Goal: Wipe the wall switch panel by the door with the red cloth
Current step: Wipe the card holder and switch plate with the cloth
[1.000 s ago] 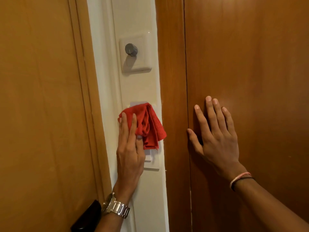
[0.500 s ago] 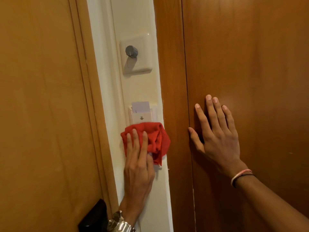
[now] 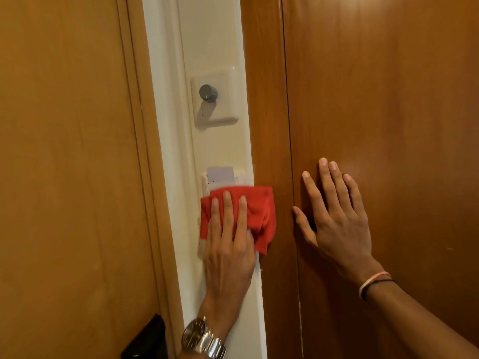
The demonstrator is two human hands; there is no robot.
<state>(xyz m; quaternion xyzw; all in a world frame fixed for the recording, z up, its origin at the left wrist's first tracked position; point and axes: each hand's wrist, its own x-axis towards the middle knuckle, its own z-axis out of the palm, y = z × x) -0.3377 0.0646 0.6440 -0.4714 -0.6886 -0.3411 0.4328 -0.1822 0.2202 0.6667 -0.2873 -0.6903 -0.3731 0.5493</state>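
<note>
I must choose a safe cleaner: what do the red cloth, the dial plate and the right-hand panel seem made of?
Red cloth: soft woven fabric, perhaps microfibre; it folds and bunches.
Dial plate: probably glossy white plastic, with a dark matte knob.
Right-hand panel: wood or veneer, varnished; grain and sheen show.

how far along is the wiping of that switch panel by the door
Mid-wipe. In hand: the left hand presses the red cloth flat over the lower panel, with only its top edge and the inserted card showing above. The right hand lies flat on the wooden door. Whether any part is already clean cannot be told. The knob plate above is not touched by the cloth.
</note>
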